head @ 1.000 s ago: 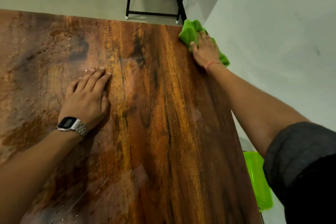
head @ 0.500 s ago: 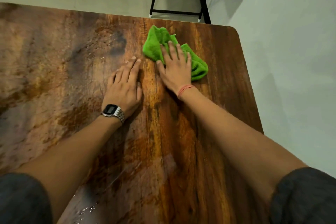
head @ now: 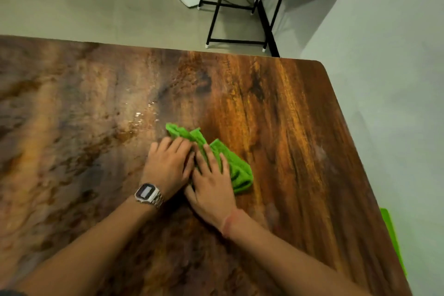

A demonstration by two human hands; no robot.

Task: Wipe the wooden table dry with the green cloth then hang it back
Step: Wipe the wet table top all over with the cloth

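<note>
The green cloth lies bunched on the wooden counter, a little right of its middle. The right hand lies flat on the cloth, fingers straight and slightly spread. The left hand rests just beside it, touching it, fingers close together, their tips at the cloth's left end (a metal watch sits on that wrist). Water glistens just beyond the cloth. A black metal frame stands on the floor past the counter.
</note>
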